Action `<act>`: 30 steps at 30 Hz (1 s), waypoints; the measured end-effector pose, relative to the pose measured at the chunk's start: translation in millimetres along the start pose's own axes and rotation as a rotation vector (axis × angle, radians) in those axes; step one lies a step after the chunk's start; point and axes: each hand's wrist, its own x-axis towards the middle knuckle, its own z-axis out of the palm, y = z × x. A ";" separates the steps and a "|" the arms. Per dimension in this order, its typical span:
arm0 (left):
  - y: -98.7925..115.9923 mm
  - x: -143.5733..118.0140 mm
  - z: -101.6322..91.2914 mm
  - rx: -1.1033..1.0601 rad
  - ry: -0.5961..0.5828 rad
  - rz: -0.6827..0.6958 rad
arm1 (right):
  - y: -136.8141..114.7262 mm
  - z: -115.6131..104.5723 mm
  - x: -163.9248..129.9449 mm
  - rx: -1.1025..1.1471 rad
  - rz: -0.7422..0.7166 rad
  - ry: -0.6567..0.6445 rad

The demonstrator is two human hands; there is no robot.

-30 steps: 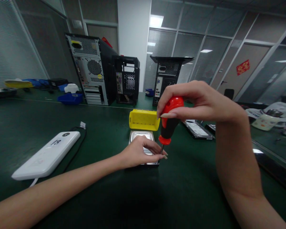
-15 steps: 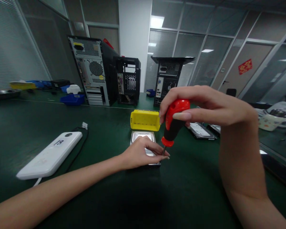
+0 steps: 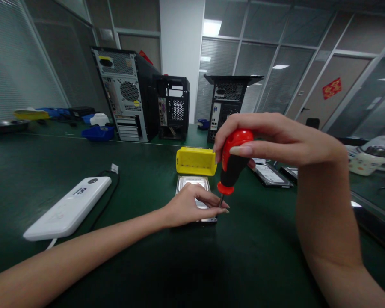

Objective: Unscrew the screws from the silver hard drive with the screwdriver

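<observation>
A silver hard drive [image 3: 202, 181] lies flat on the dark green table in front of me. My left hand [image 3: 188, 206] rests across it, thumb and fingers closing around the lower shaft at the drive's right edge. In my right hand [image 3: 272, 139] is a red and black screwdriver [image 3: 233, 169], held from above by the handle and tilted slightly. Its shaft points down between my left fingertips. The tip, and any screw under it, is hidden by those fingers.
Behind the drive stands a yellow bin [image 3: 196, 161]. More hard drives [image 3: 271, 174] lie to the right. A white power bank [image 3: 69, 207] with a cable is at left. Computer cases [image 3: 125, 94] line the back, near a blue bin [image 3: 98, 133].
The screwdriver handle has turned or tilted very slightly, with my right hand shifting a little. My left hand and the hard drive keep their places.
</observation>
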 end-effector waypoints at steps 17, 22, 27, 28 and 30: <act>2.8 0.0 -0.5 0.022 0.000 0.002 | 0.1 -0.2 -0.5 -0.012 0.007 0.010; 2.5 -0.9 -0.7 0.015 0.002 -0.003 | 0.1 -0.8 -1.0 0.019 0.027 0.003; -2.4 -0.8 0.0 -0.034 0.034 -0.028 | -2.0 -2.8 -0.8 -0.026 0.078 0.003; -3.3 -0.8 0.3 -0.029 0.053 -0.030 | -2.5 -2.4 0.2 -0.055 0.074 0.009; -4.0 -1.1 0.7 0.013 0.087 -0.027 | -2.9 0.1 3.4 -0.111 0.058 0.028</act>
